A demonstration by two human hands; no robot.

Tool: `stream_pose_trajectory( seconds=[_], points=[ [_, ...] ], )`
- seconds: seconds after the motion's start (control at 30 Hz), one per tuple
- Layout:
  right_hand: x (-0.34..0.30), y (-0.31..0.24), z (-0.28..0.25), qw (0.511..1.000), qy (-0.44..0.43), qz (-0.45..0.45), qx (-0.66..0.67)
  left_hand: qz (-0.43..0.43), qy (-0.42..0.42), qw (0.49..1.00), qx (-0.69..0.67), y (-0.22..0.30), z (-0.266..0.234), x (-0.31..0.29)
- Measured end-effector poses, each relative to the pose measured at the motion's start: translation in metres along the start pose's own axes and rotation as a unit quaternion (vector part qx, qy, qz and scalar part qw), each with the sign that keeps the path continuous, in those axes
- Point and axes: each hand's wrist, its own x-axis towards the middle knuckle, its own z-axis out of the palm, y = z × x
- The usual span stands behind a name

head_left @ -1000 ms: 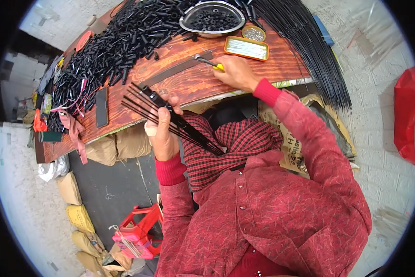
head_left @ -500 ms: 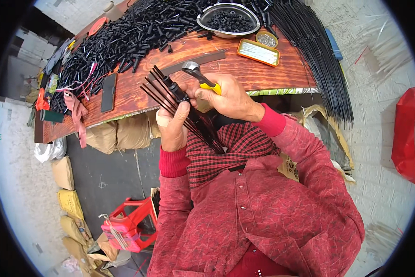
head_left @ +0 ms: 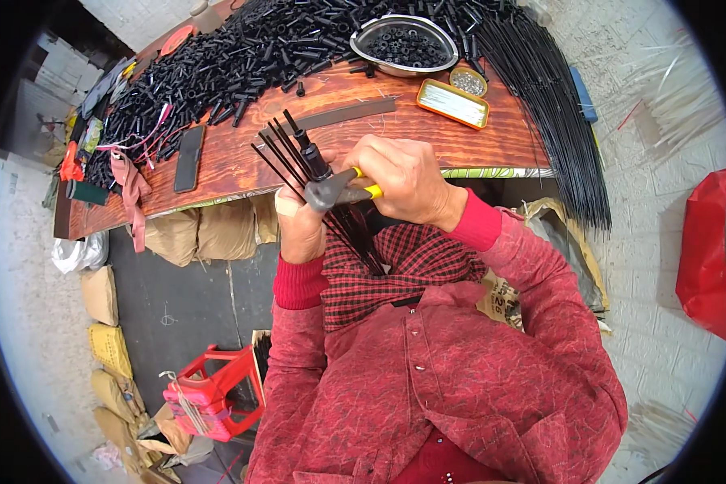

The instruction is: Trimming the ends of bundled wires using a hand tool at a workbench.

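In my right hand (head_left: pixel 407 179) is a pair of pliers with yellow grips. Its broad metal head (head_left: pixel 322 194) lies against the lower end of a black plastic tube fitting (head_left: pixel 313 157), and the handles are spread. Beside the table's front edge, my left hand (head_left: pixel 301 230) is closed around a bundle of thin black rods (head_left: pixel 278 157) that fan out at the top and run down to my lap. The tube fitting stands among these rods, near the left fingers. The pliers' head hides the spot where it touches, along with some left fingertips.
On the wooden table (head_left: pixel 355 133) lie a heap of black plastic tubes (head_left: pixel 242 68), a metal bowl (head_left: pixel 403 68) of black rings, a yellow tray (head_left: pixel 451 103) of pins, a round tin (head_left: pixel 468 81), a flat brown strip (head_left: pixel 338 114) and a dark phone (head_left: pixel 188 158). Long black rods (head_left: pixel 540 113) overhang the right.
The pliers have swung down and left, from pointing up beside the fitting to lying against it, and their handles have spread. My left hand still grips the rods.
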Motion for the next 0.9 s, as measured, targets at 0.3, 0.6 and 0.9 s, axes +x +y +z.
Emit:
stream_pose_trajectory(
  seconds=[0.3,0.6,0.9],
  points=[
    [-0.002,0.001,-0.003,1.0,-0.008,-0.016,0.012,-0.075,-0.026,0.996,-0.039,0.003,-0.005,0.002],
    [-0.007,0.002,-0.001,0.98,-0.023,0.118,0.158,-0.057,-0.038,0.997,-0.031,-0.006,-0.012,0.001],
    [-0.006,-0.007,0.005,0.954,-0.013,0.233,0.188,-0.012,-0.043,0.998,-0.049,0.002,0.003,-0.003]
  ],
)
